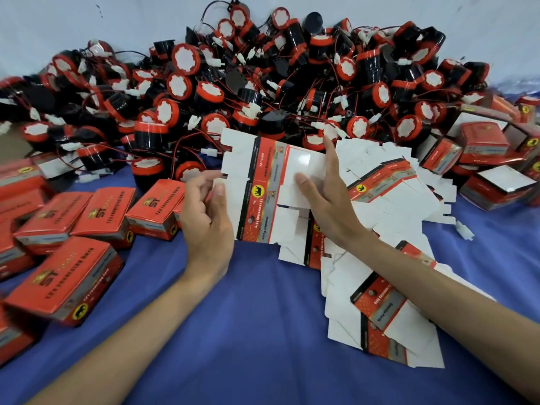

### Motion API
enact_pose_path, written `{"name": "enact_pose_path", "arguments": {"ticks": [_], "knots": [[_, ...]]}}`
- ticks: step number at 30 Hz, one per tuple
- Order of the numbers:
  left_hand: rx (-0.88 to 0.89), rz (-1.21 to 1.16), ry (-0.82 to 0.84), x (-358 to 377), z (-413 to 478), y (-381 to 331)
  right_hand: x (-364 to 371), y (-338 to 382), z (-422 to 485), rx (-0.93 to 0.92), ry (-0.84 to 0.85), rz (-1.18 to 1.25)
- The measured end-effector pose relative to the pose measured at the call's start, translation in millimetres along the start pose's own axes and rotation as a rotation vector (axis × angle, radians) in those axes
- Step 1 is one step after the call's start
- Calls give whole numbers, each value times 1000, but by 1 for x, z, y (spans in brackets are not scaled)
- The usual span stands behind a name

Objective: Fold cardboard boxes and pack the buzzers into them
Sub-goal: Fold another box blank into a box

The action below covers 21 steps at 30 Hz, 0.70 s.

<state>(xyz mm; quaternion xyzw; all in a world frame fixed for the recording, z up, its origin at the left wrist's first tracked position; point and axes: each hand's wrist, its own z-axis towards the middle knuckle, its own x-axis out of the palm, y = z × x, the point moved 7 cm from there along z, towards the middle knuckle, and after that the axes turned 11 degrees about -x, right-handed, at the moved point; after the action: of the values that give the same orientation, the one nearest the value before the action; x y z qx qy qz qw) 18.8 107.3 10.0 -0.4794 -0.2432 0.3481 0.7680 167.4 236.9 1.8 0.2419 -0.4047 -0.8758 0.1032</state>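
Note:
A flat, unfolded cardboard box blank [263,182], white inside with a red and grey printed strip, is held up above the blue cloth at the centre. My left hand [206,211] pinches its left edge between thumb and curled fingers. My right hand [327,194] holds the blank's right side, thumb on the white face and fingers behind it. A big heap of black and red buzzers [263,89] with red wires and white plugs lies just beyond the blank.
Folded red boxes [96,217] crowd the left side. More boxes, some open [491,159], stand at the right. A spread of flat blanks [388,293] lies under my right forearm. Blue cloth [248,317] covers the table in front of me.

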Motion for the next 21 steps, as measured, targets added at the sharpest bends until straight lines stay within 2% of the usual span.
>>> {"name": "enact_pose_path", "arguments": {"ticks": [3,7,10,13,17,21], "knots": [[-46,-53,118,4,4,7,-5,-9,0,43,-57,80],[-171,-214,366,26,-16,7,-8,-16,3,87,-87,78],[-120,-159,531,39,-33,0,-4,-9,2,1,-35,-46],[-180,-60,657,46,-23,-1,-1,-4,3,-46,-16,-103],[-151,28,733,53,-19,2,5,2,1,-105,60,-164],[-333,-28,700,50,-10,23,9,4,-1,-109,110,-142]]}}
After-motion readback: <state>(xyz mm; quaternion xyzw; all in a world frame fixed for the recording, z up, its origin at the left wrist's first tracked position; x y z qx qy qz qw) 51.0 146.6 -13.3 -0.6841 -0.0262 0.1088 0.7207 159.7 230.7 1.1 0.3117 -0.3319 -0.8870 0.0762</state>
